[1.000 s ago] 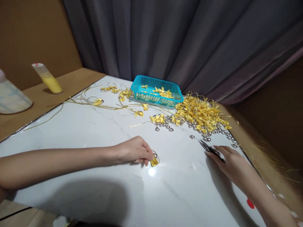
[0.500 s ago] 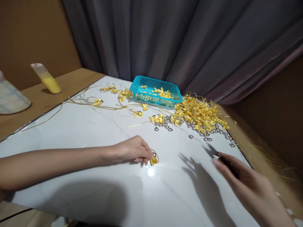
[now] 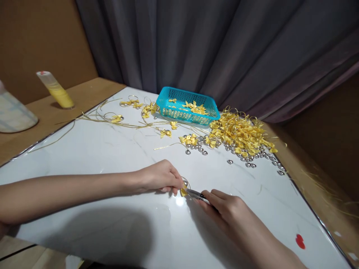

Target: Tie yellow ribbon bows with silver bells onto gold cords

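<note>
My left hand (image 3: 161, 176) rests on the white table (image 3: 112, 157), its fingers pinched on a small yellow ribbon bow (image 3: 183, 191) with a thin wire loop. My right hand (image 3: 224, 209) grips small scissors (image 3: 195, 193), whose blades point left and touch the bow. Both hands meet near the table's front middle.
A turquoise basket (image 3: 187, 106) with a few yellow bows stands at the back. A heap of yellow bows (image 3: 241, 132) and scattered silver beads (image 3: 196, 147) lie right of it. Loose bows on gold strands (image 3: 117, 119) lie back left. A yellow-filled bottle (image 3: 54, 89) stands on the wooden ledge.
My right hand lifted the scissors from the table's right side and carried them left to the bow. My left hand stayed put on the bow.
</note>
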A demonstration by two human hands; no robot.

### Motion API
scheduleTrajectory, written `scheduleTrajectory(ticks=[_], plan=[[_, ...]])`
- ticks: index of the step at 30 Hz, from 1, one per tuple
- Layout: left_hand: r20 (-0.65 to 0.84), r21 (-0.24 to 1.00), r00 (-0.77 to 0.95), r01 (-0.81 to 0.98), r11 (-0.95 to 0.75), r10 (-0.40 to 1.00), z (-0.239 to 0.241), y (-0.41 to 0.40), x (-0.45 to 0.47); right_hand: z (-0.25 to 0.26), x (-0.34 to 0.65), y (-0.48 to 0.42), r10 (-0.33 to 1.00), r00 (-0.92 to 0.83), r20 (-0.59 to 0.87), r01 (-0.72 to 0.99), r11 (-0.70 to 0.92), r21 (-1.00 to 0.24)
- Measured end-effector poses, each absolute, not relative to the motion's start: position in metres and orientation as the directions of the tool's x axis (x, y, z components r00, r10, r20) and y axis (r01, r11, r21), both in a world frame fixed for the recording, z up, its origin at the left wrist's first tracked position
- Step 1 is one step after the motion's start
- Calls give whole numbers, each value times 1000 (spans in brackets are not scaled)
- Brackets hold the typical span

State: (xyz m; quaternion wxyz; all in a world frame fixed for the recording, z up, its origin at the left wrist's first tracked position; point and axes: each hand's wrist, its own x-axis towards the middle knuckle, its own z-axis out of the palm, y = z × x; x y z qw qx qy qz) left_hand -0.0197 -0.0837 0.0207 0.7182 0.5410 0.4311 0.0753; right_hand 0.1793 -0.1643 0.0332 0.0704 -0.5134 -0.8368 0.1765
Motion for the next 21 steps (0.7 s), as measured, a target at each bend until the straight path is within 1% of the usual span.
scheduleTrajectory(ticks=[4, 8, 12, 18, 21], plan=[[-530, 847, 625, 355, 396, 573, 19, -84, -20, 28, 177, -160, 897, -440, -48, 840, 393, -375], [-534, 844, 624, 354, 403, 570, 20, -84, -21, 27, 179, -158, 892, -451, -26, 834, 411, -367], [-529, 847, 622, 341, 408, 577, 22, -84, -20, 25, 181, -157, 877, -480, -38, 823, 435, -365], [-566, 823, 592, 358, 442, 574, 21, -82, -20, 27, 175, -159, 888, -460, -1, 847, 439, -299], [-564, 824, 590, 359, 437, 578, 20, -82, -20, 31, 171, -162, 895, -447, -4, 855, 426, -296]])
